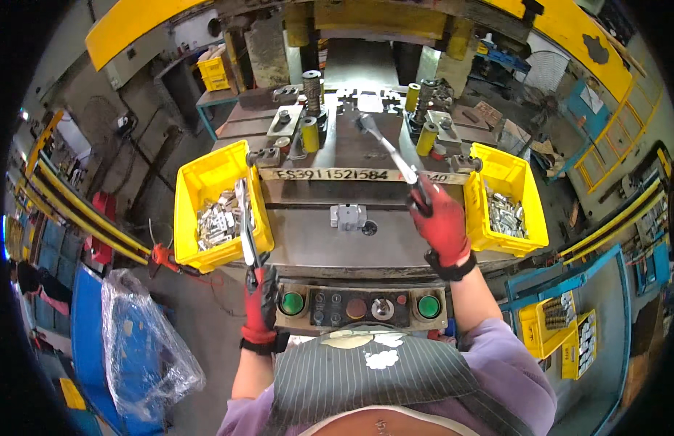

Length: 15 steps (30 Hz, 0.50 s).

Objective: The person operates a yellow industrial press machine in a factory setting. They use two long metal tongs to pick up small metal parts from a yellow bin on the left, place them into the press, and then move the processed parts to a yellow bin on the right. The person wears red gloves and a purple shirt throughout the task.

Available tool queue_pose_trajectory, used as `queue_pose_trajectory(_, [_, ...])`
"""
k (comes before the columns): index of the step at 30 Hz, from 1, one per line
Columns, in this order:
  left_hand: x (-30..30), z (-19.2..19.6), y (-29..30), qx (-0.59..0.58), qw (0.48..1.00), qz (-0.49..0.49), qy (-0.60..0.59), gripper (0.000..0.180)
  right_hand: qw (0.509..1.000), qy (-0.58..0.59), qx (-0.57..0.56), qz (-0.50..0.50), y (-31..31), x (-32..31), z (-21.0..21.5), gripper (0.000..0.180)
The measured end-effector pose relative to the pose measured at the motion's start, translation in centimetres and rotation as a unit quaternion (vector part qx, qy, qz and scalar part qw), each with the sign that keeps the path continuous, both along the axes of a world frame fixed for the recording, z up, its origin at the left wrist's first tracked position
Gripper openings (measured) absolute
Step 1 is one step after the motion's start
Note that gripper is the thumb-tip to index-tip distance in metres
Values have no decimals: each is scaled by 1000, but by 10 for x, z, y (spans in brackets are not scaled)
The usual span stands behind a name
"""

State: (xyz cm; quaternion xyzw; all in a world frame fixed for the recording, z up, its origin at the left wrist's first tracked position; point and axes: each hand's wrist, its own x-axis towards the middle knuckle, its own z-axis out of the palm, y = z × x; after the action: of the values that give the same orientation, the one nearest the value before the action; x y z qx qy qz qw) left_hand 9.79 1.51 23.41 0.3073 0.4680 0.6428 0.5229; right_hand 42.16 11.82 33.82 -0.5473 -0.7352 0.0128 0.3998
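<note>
My left hand, in a red and black glove, is closed round the dark grip of a long silver hand tool. Its far end rests over or leans at the left yellow bin, which holds many small metal parts. My right hand, gloved the same, grips the black end of another long silver tool. That tool reaches forward and left over the press bed, and its dark, blunt head is too small to name. Bright flat metal pieces lie farther back on the die.
Guide posts with springs and yellow cylinders flank the die. A right yellow bin also holds metal parts. A small metal block sits on the front plate. Nearer me is a control panel with green buttons.
</note>
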Motion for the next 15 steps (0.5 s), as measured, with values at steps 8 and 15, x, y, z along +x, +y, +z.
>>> queue_pose_trajectory(8, [15,10,77,46,995,-77,-43,27,974,-147,-104,138,-81,-30,-40,46])
queue_pose_trajectory(15, [39,5,75,-2,987,-20,-157,11,651,539,-484,226,-98,7,-86,43])
